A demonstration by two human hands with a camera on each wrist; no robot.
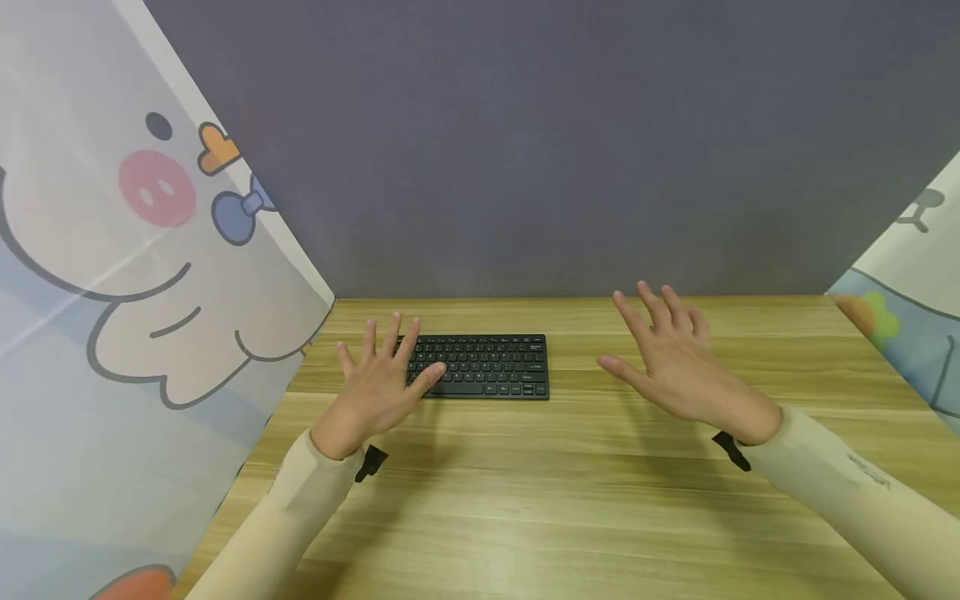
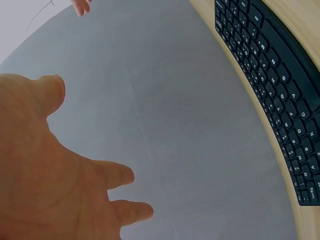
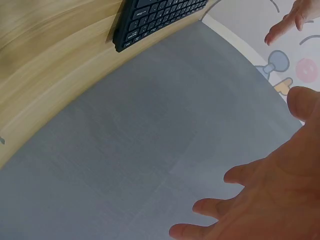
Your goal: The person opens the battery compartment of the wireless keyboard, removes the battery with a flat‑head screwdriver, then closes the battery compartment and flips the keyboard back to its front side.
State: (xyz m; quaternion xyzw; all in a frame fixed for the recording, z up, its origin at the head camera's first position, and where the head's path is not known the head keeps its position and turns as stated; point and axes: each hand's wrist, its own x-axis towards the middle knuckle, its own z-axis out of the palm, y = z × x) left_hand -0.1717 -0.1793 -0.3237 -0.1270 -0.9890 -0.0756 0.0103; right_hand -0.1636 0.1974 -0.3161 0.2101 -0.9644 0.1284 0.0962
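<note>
A black keyboard lies flat on the wooden table, left of centre in the head view. My left hand is spread above its left end and covers part of the keys from the head camera. The left wrist view shows that hand raised off the keyboard, palm showing, with nothing in it. Off to the keyboard's right, my right hand hovers over the table with spread fingers and holds nothing. In the right wrist view, the right hand appears apart from the keyboard.
The wooden table ends at a grey panel along the back. A white sheet with cartoon figures stands at the left, and another printed sheet at the right. Black straps show at both wrists.
</note>
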